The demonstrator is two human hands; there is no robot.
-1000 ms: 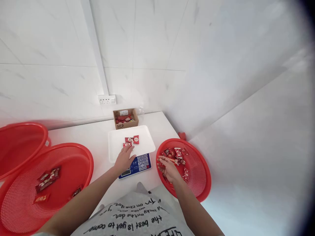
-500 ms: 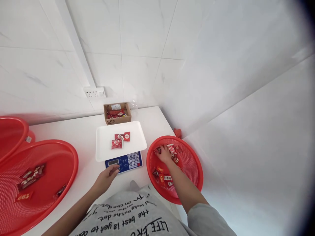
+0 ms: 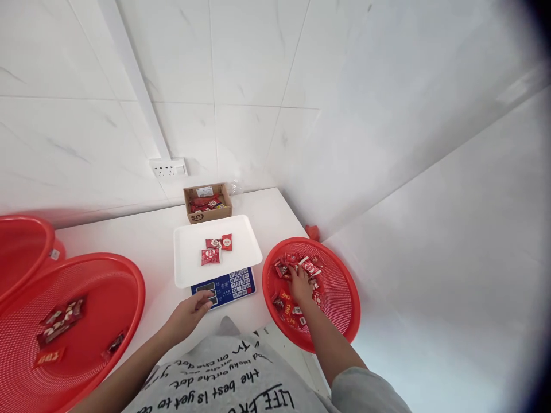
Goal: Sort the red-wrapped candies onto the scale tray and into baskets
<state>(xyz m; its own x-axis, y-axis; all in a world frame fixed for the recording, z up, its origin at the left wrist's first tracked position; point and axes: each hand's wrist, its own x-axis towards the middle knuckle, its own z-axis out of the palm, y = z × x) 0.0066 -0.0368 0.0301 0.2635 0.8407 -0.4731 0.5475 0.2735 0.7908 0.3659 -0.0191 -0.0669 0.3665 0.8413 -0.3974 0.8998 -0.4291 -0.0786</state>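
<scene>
A blue scale [image 3: 228,285] carries a white tray [image 3: 189,258] with a few red candy packets [image 3: 215,250] lying on it. My left hand [image 3: 191,311] rests near the scale's front left corner, fingers loosely curled, holding nothing that I can see. My right hand [image 3: 299,284] reaches into the red basket [image 3: 340,287] on the right, its fingers down among several red candy packets [image 3: 303,267]. Whether it grips one is hidden.
A large red basket [image 3: 116,281] on the left holds a few packets [image 3: 60,318]; another red basket [image 3: 21,246] sits behind it. A small cardboard box [image 3: 208,202] of packets stands by the wall under a socket [image 3: 167,167]. The white table ends to the right of the basket.
My left hand left the tray and drew back to the scale's front. My right hand moved further into the right basket, then back a little towards me.
</scene>
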